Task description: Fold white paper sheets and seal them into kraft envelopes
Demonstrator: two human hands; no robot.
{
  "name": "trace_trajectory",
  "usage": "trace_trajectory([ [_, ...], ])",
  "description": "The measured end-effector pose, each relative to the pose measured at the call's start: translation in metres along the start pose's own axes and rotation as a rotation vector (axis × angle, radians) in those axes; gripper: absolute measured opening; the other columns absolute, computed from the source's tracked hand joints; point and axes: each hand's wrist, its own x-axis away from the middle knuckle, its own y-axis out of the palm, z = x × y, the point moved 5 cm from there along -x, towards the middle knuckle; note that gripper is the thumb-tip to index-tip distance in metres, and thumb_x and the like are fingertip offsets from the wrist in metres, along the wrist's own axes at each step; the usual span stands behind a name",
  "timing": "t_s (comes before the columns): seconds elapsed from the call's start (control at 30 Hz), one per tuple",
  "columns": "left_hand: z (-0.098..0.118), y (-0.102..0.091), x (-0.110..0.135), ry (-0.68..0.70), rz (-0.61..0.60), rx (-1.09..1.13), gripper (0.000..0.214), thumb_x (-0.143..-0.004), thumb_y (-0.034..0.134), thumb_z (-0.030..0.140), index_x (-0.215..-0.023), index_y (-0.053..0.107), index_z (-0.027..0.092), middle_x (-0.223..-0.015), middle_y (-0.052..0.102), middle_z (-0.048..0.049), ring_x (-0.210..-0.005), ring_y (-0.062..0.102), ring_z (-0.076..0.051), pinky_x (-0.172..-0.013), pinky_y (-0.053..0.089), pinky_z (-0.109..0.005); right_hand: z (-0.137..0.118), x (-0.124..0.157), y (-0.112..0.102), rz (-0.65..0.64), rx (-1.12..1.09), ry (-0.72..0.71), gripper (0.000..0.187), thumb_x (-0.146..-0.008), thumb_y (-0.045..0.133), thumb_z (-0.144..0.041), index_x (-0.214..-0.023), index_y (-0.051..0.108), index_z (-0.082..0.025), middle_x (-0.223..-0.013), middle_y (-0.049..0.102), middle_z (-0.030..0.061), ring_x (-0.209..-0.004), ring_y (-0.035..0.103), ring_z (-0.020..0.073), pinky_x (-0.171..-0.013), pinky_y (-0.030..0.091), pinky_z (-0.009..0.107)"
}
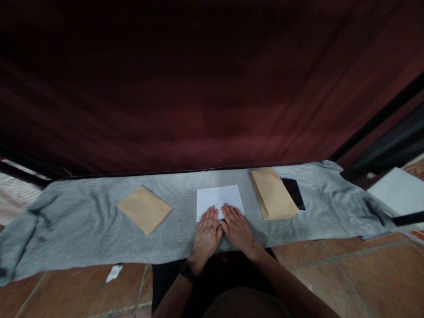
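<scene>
Forearms (175, 295) reach to the grey cloth surface (92, 229); between its near and far edges, left hand (206, 237) and right hand (238, 231), flat, grasping nothing, press white paper (218, 196), presumably to flatten it.

The light is dim: the curtain (212, 110) sinks from dull red near its lower edge to almost black at the top, while the paper (218, 194) is among the brightest patches. Soft shadow lies on the cloth (99, 229) beside the right hand (236, 229); its source is unclear. The wide lens stretches the outer edges, and the cloth's far-left end looks smeared and soft
</scene>
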Motion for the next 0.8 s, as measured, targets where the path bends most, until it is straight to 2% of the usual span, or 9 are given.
trace_trajectory([
  [0.17,-0.007,-0.002,0.008,-0.102,0.074,0.004,0.066,-0.103,0.040,0.030,-0.163,0.022,0.006,-0.163,0.038,-0.0199,-0.153,0.034,-0.029,-0.123,0.036,-0.047,0.013,0.009,-0.006,0.006,0.057,0.048,0.061,-0.109,0.037,-0.038,-0.162,0.029,-0.011,-0.163,0.039,0.0131,-0.152,0.037,0.0256,-0.126,0.028,0.048],
  [0.27,-0.012,-0.003,0.010,-0.155,0.096,-0.007,0.065,-0.104,0.039,0.031,-0.162,0.024,0.005,-0.162,0.038,-0.0218,-0.153,0.034,-0.031,-0.122,0.037,-0.049,0.019,0.013,-0.007,0.017,0.098,0.070,0.062,-0.109,0.035,-0.039,-0.163,0.026,-0.011,-0.163,0.038,0.0137,-0.152,0.037,0.0266,-0.126,0.027,0.049],
  [0.63,-0.028,-0.014,0.024,-0.327,0.136,-0.019,0.066,-0.105,0.037,0.034,-0.163,0.023,0.005,-0.158,0.042,-0.0247,-0.148,0.042,-0.035,-0.120,0.039,-0.055,0.040,0.024,-0.014,0.066,0.150,0.166,0.061,-0.109,0.036,-0.039,-0.161,0.031,-0.008,-0.160,0.043,0.0185,-0.146,0.045,0.0321,-0.122,0.032,0.051],
  [0.73,-0.030,-0.019,0.019,-0.357,0.145,-0.008,0.064,-0.105,0.035,0.032,-0.162,0.024,0.003,-0.159,0.041,-0.0254,-0.150,0.039,-0.036,-0.121,0.037,-0.058,0.043,0.023,-0.016,0.060,0.131,0.199,0.060,-0.109,0.036,-0.038,-0.160,0.033,-0.007,-0.160,0.043,0.0186,-0.148,0.043,0.0325,-0.122,0.032,0.052],
  [0.8,-0.024,-0.020,0.009,-0.319,0.136,0.010,0.065,-0.105,0.033,0.029,-0.163,0.020,0.005,-0.161,0.039,-0.0234,-0.153,0.033,-0.035,-0.122,0.035,-0.058,0.039,0.018,-0.016,0.047,0.099,0.193,0.058,-0.109,0.034,-0.036,-0.160,0.033,-0.007,-0.161,0.043,0.0178,-0.150,0.039,0.0315,-0.123,0.030,0.053],
])
